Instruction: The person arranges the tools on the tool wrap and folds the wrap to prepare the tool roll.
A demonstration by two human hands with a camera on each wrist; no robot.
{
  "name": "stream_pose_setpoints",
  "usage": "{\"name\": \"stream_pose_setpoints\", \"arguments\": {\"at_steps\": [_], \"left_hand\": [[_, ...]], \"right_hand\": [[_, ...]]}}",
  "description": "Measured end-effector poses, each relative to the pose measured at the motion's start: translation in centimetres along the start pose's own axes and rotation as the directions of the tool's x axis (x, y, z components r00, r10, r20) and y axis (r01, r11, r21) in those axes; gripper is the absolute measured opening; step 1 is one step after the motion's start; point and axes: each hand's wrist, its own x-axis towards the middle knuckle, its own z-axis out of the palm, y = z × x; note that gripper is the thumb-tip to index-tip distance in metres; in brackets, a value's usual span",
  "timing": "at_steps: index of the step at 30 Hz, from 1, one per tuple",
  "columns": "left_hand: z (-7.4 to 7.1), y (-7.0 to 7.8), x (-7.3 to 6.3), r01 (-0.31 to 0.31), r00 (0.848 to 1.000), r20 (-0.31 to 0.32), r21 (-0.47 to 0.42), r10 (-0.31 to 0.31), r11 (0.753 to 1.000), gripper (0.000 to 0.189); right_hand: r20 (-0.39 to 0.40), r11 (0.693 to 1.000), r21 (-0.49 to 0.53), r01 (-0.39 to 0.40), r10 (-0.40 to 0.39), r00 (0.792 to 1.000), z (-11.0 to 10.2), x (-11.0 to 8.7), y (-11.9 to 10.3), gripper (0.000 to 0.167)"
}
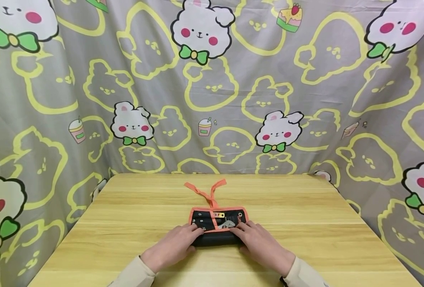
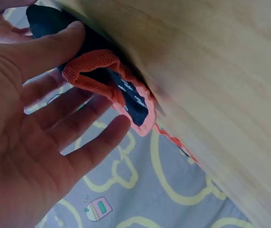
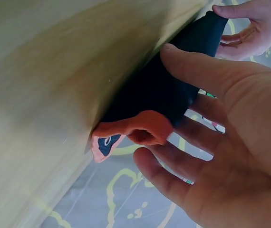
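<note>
A black tool roll (image 1: 217, 239) with orange trim lies on the table, its near side folded over into a thick roll. My left hand (image 1: 176, 244) grips the left end of that roll, thumb (image 2: 71, 40) on the near side and fingers over the top. At the right end my right hand (image 1: 265, 246) holds it likewise, thumb (image 3: 178, 54) against the black fabric. Between the hands, a silver adjustable wrench (image 1: 227, 225) and a small yellow item (image 1: 219, 215) show in the still-flat part. White numbers are printed on its left side.
Two orange tie straps (image 1: 210, 195) spread from the far edge of the tool roll across the wooden table (image 1: 143, 207). A grey curtain (image 1: 204, 99) with cartoon animals hangs behind the table and along both sides.
</note>
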Motion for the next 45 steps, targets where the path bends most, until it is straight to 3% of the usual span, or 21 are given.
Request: {"name": "stream_pose_setpoints", "arguments": {"at_steps": [5,10,14,17,21,28,32,37,41,45], "left_hand": [[-0.1,0.2,-0.1,-0.031,1.0,-0.007,-0.018,0.03,0.999,0.03],[-0.5,0.3,-0.1,-0.023,0.998,0.05,-0.082,0.027,0.996,0.027],[-0.9,0.2,-0.1,-0.013,0.994,0.105,-0.161,0.03,0.987,0.031],[-1.1,0.0,-0.1,-0.006,0.992,0.119,-0.257,0.038,0.966,0.034],[-1.4,-0.2,-0.3,-0.018,0.995,0.088,-0.363,0.053,0.932,0.032],[-1.8,-0.4,-0.1,-0.096,0.994,0.006,-0.412,0.108,0.906,0.023],[-1.9,-0.7,0.0,-0.121,0.991,-0.007,-0.439,0.131,0.89,0.024],[-2.0,-0.9,0.0,-0.094,0.994,0.002,-0.487,0.109,0.868,0.023],[-1.7,-0.7,0.3,-0.058,0.998,-0.014,-0.468,0.058,0.882,0.021],[-1.3,-0.5,0.6,-0.006,1.0,-0.02,-0.428,-0.002,0.904,0.018]], "right_hand": [[-0.005,1.0,0.014,0.006,-0.006,1.0,-0.1,0.0,-0.1,0.052],[-0.017,1.0,-0.001,0.021,-0.021,1.0,-0.2,-0.1,0.0,0.049],[-0.019,0.999,0.005,0.046,-0.046,0.999,-0.7,-0.1,0.3,0.044],[-0.013,0.998,0.039,0.055,-0.055,0.998,-1.0,-0.2,0.5,0.043],[-0.008,0.994,0.089,0.064,-0.063,0.998,-1.5,-0.4,0.8,0.041],[0.01,0.983,0.158,0.096,-0.099,0.995,-2.7,-0.7,1.5,0.029],[0.028,0.977,0.192,0.092,-0.099,0.995,-3.2,-0.7,2.0,0.027],[0.058,0.959,0.27,0.085,-0.104,0.993,-3.2,-0.4,2.6,0.031],[0.067,0.932,0.356,0.065,-0.095,0.993,-2.8,-0.1,3.1,0.033],[0.003,0.908,0.405,0.105,-0.115,0.993,-2.1,0.0,3.4,0.031]]}}
